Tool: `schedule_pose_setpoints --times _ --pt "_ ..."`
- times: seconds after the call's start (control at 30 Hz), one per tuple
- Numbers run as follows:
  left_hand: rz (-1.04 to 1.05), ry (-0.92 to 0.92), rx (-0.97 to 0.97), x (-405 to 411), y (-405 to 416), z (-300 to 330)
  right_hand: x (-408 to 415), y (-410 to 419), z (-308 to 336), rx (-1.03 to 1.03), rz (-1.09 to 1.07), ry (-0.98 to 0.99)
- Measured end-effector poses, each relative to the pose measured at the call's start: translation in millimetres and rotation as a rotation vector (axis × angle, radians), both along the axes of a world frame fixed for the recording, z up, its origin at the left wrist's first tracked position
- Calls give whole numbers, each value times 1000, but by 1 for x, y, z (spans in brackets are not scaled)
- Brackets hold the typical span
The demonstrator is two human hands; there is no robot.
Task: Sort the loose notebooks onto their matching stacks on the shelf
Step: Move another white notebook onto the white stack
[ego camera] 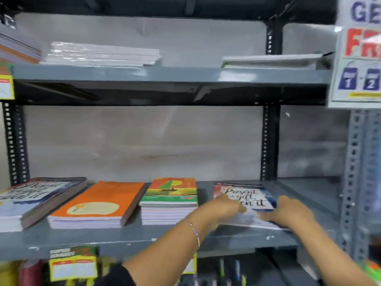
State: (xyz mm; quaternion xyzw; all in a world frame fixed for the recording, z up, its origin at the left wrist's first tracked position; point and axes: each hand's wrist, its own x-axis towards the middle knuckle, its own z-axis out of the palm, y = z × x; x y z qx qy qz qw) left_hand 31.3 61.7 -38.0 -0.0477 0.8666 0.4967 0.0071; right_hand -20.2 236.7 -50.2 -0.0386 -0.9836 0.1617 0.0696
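We have both hands on the loose notebooks (250, 200), a thin pile with a white and blue cover bearing script lettering, lying flat on the grey shelf (127, 237) toward its right end, well apart from the matching stack (31, 200) at the far left. Our left hand (225, 204) lies over the pile's left part with fingers stretched flat across the cover, and our right hand (288, 211) cups the pile's right front corner, fingers curled around the edge; motion blur keeps us from telling how firmly either one grips. A thin bracelet (194, 231) circles the left wrist. Just left of the pile stands a stack with green, yellow and orange covers (170, 200), then a stack with plain orange covers (99, 203), then the script-lettered stack. On the upper shelf (165, 74) we see plastic-wrapped white pads (103, 53) to the left and a flat pale packet (272, 60) to the right. A promotional sign (358, 50) hangs at the right edge, and a yellow price tag (73, 263) hangs below the shelf lip
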Motion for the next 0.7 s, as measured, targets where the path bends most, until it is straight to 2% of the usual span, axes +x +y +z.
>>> schedule_pose_setpoints --times 0.07,0.13,0.23,0.33,0.43,0.6,0.7 --pt "108 -38 -182 -13 9 -9 -2 -1 -4 33 16 54" --pt "179 -39 -207 -23 10 -10 -3 -1 -5 52 45 82" --pt "209 9 11 -34 4 0 -2 0 -11 95 77 126" --pt "246 -11 93 -34 -2 2 2 0 -22 145 81 234" --pt "245 -28 289 -24 1 -1 5 2 -29 99 83 295" --pt "210 132 438 -12 2 -4 4 18 -29 -339 92 248" --pt "196 235 611 -6 -1 -2 -9 34 -32 -811 96 229"
